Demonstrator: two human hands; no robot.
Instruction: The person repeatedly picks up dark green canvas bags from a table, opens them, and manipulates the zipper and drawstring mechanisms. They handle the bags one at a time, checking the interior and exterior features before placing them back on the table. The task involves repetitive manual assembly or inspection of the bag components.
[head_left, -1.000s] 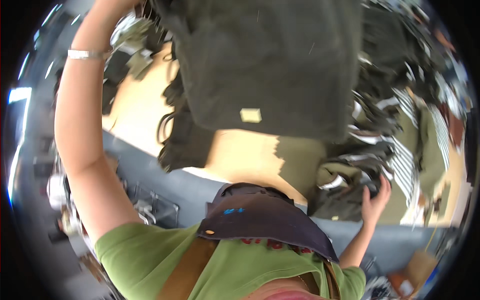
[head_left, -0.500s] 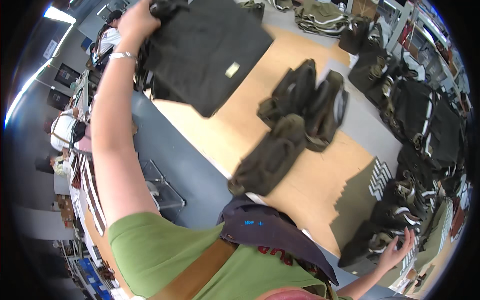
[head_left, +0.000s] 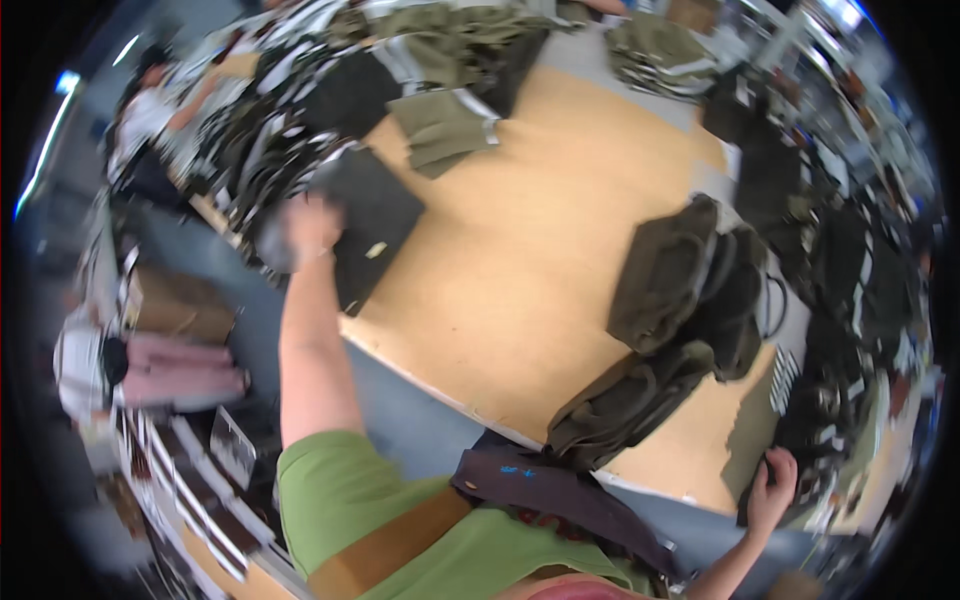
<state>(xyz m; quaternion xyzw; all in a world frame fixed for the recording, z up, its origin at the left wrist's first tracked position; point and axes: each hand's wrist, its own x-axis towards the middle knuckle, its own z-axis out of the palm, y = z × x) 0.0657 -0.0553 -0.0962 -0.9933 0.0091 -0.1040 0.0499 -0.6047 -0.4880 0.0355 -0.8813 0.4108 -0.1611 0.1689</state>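
Observation:
At the left edge of the table, my left hand (head_left: pixel 314 226) is at the side of a flat black fabric piece (head_left: pixel 380 215), which carries a small pale label. Motion smears its fingers, so I cannot tell whether they grip the cloth. Low on the right, my right hand (head_left: pixel 775 485) hovers by a pile of dark bags (head_left: pixel 825 410), fingers loosely bent, thumb apart, nothing visible in it. Between my hands, several dark olive bags (head_left: pixel 660 285) are grouped on the tan tabletop (head_left: pixel 500 260), one reaching the near edge.
Olive fabric pieces (head_left: pixel 440 130) and heaped dark goods (head_left: pixel 260 150) cover the far left of the table. Another olive stack (head_left: pixel 655 60) lies at the back. One person (head_left: pixel 150 115) is at the far left; another (head_left: pixel 85 360) is nearer, beside a brown carton (head_left: pixel 180 305).
The black fabric piece, raised in my left hand before, is lower and now at the table's left edge. My right hand's fingers have curled from spread. The view has shifted, showing more of the left side.

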